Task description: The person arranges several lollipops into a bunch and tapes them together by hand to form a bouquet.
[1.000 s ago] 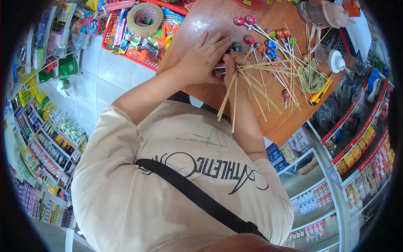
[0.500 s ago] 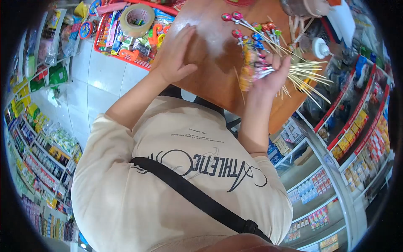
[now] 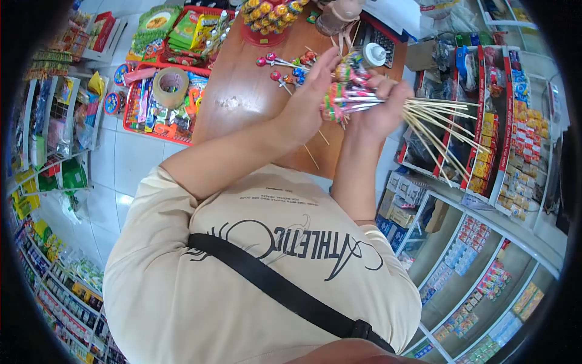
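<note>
Clutching the lollipop bundle [image 3: 343, 97], the right hand's [image 3: 379, 114] grip is tight; the open left hand [image 3: 306, 109] touches it.

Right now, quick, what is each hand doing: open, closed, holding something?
Left hand: open, fingers stretched against the candy heads of the lollipop bundle.
Right hand: closed around the lollipop bundle, sticks fanning out.

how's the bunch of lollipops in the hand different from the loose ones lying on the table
The bunch of lollipops is gripped in the right hand above the table, the left hand against its heads; the loose lollipops lie flat on the wood. The bunch is packed tight, sticks fanning outward; the loose lollipops are spread apart. The bunch holds many more than the loose lollipops. Both have bright wrapped heads on pale sticks.
</note>
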Demonstrator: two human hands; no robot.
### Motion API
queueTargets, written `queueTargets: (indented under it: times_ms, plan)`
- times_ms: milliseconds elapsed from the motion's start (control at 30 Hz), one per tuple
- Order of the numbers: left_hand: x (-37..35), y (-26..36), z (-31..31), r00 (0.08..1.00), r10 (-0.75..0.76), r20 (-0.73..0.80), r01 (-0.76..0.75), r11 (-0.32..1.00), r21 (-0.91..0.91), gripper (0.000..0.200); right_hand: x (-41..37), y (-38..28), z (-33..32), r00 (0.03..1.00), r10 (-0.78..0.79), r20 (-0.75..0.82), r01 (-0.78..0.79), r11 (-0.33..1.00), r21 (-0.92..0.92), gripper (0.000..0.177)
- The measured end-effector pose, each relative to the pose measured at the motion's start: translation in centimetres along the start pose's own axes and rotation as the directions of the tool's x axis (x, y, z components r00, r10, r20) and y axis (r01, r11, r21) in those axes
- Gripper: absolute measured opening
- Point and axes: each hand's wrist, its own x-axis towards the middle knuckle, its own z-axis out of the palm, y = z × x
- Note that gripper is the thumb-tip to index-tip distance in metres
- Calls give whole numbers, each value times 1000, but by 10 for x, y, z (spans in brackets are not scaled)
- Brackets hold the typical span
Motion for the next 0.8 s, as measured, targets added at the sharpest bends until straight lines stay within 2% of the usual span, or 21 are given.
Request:
queueTargets:
  times_ms: [67, 167, 200, 300, 400, 500, 533, 600, 700, 767, 800]
  plan:
    - [3, -1, 5, 999, 34, -14, -35, 998, -51, 71, -4, -1, 4, 1000, 14, -23, -14, 1000, 12, 21]
    - [4, -12, -4, 1000, -28, 12, 30, 989, -148, 61, -12, 0, 1, 999, 46, -26, -46, 999, 21, 18]
    - [1, -12, -5, 998, -61, -3, 59, 980, -192, 51, -15, 0, 4, 997, 63, -49, -62, 998, 32, 17]
    - [-5, -13, 1, 987, -157, -44, 148, 974, -173, 48, -21, 1, 0, 990, 120, -74, -119, 993, 24, 15]
    - [-6, -18, -1, 989, -144, -45, 136, 980, -142, 47, -22, -5, 6, 979, 187, -86, -180, 980, 82, 18]
    - [-5, -26, -9, 991, -131, -29, 131, 991, -10, 48, -21, 0, -2, 978, 182, -103, -183, 983, -2, 20]
    - [-2, -25, -12, 994, -96, -42, 104, 968, 230, 51, -18, 1, -7, 971, 203, -122, -202, 979, 19, 20]
    - [4, -22, -17, 999, -16, -31, 32, 755, 655, 58, -9, 1, -21, 957, 243, -160, -235, 970, 65, 20]
    - [4, 37, 18, 978, 197, 67, -202, 819, 537, 62, 3, -4, -41, 928, 312, -203, -284, 946, 156, 20]
    - [-17, 100, 60, 911, 101, 401, -274, 874, 402, 55, 10, -9, -53, 914, 327, -240, -288, 940, 185, 21]
    - [-27, 128, 70, 783, 31, 621, -279, 910, 306, 46, 13, -15, -55, 904, 331, -269, -285, 938, 196, 21]
